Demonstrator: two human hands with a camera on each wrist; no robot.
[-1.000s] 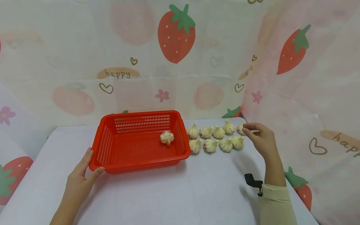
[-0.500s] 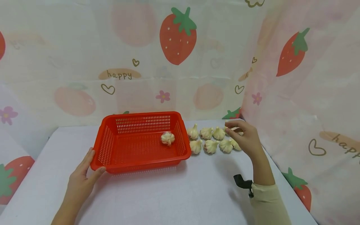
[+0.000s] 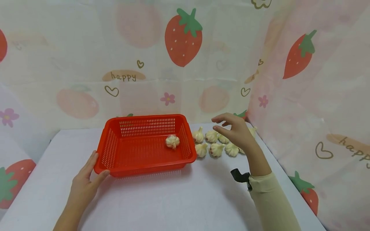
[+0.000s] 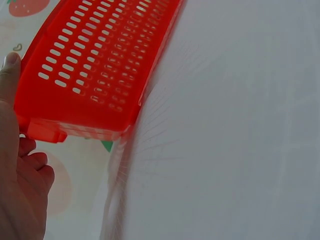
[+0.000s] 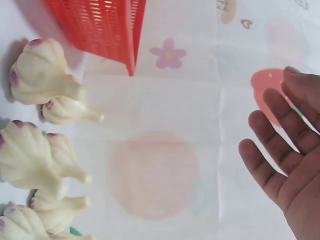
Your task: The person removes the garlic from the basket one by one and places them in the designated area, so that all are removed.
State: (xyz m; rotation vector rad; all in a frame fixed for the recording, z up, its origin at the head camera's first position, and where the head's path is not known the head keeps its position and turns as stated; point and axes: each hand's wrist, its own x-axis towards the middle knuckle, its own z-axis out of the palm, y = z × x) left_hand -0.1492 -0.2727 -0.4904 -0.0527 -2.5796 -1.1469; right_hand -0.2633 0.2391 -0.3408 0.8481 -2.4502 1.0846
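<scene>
A red plastic basket (image 3: pixel 147 167) with slotted walls stands on the white-covered table, one garlic bulb (image 3: pixel 172 141) lying inside toward its right end. My left hand (image 3: pixel 83 186) holds the basket's near left corner, thumb and fingers on either side of the rim. To the right of the basket sit several pale garlic bulbs (image 3: pixel 216 149) in two rows. Above the back row hovers my right hand (image 3: pixel 238 131), thumb and fingers apart with nothing between them. It hides some of the bulbs. In the right wrist view its fingers (image 5: pixel 272 132) are spread, away from the garlic.
Behind and to the right hangs a curtain (image 3: pixel 215 99) printed with strawberries and hearts. A small black device (image 3: pixel 240 175) is strapped at the right wrist. The white tablecloth (image 3: pixel 162 202) spreads in front of the basket.
My right hand has moved left and up from the far-right garlic bulb, over the back row toward the basket, its thumb and fingers further apart. The left hand stays on the basket.
</scene>
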